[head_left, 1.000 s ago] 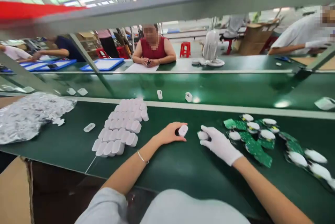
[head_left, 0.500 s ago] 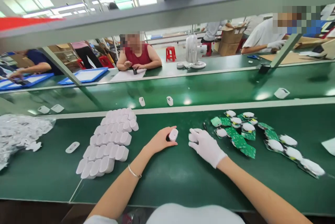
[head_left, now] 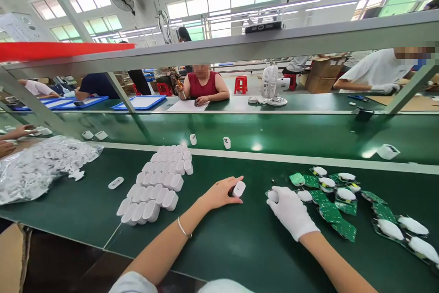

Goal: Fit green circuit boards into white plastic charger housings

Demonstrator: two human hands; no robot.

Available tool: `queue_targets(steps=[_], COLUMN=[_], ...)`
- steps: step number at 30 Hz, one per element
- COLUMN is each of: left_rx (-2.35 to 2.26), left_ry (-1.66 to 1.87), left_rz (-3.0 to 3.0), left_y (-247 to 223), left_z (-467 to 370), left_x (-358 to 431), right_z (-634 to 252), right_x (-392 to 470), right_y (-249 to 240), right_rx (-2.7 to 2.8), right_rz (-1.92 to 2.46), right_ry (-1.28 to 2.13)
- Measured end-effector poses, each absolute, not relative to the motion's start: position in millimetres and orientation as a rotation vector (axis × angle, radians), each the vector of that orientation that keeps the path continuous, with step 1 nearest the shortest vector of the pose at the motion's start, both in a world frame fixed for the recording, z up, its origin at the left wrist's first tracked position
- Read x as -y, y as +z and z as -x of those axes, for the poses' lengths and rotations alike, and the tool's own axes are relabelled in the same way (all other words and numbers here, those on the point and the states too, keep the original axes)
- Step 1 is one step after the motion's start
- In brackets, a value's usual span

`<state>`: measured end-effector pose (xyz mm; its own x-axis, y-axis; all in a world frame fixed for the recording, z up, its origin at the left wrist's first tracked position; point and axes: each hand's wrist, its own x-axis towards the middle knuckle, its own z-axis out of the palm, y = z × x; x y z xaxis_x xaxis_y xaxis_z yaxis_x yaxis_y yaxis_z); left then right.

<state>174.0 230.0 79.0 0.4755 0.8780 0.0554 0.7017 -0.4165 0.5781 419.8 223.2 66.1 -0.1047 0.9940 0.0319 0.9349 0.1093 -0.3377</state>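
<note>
My bare left hand is closed around a small white plastic casing, its slotted end facing right; a dark part shows between the casing and the palm. To the right, my right hand, in a white glove, has its fingertips closed on a white oval piece with a dark edge; most of it is hidden. Just beyond the gloved fingers lie green circuit boards bearing white oval parts. Rows of white casings stand left of my left hand.
A clear plastic bag of small white parts lies at the left, near a loose flat white piece. Several casings sit on the green strip behind the bench. A grey beam crosses above; co-workers sit beyond.
The view has swung left and up, so the bench appears further right and lower. My right hand has moved slightly away from the left, its white piece now showing. The left keeps its casing.
</note>
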Motion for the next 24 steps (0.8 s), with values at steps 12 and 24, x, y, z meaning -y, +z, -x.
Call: queue_targets(steps=[12,24], left_rx=[-1.252,-1.057], left_ry=[0.675,1.252], left_rz=[-2.407,-2.569], left_y=[72,69], left_z=[-185,-182], left_x=[-219,-227], right_z=[-393,-394], right_x=[-195,-197], right_y=[92,83], right_rx=[1.99,1.734], right_rz=[1.081,0.861], right_ry=[0.459,0.529])
